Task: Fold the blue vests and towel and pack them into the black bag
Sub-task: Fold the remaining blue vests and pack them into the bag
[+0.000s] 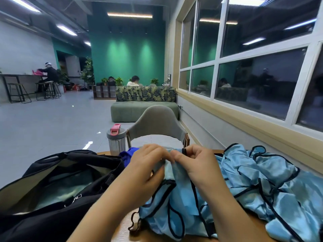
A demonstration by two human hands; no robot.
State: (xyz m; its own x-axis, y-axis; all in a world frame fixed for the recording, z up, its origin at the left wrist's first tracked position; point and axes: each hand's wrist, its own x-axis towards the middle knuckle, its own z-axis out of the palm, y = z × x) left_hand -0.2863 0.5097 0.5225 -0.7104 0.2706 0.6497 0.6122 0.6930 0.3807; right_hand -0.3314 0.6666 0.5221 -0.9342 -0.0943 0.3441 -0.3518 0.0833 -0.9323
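Head view, starting at the bottom of the frame: a wooden counter (122, 231) carries a heap of light blue vests (258, 186) with dark piping, spread from the lower centre out to the right edge. One vest (167, 198) is lifted out of the heap at its top edge, in the middle of the frame. The left hand (148, 159) and the right hand (195, 161) meet there, knuckles almost touching, each with fingers curled and pinching the cloth at the same short stretch of hem, so the vest hangs down from them toward the viewer. Its long axis runs from the hands straight down to the lower centre. Both hands are equally near it, so spreading it for a fold looks like a matter of drawing them apart to left and right.

Lower left, just beside the left forearm, the black bag (52, 189) lies on the counter with its mouth open and its pale lining showing. Behind the left hand a dark blue cloth (128, 153), possibly the towel, shows at the bag's far end. Further back stand a bottle (116, 140) with a pink lid and a grey chair (157, 123)
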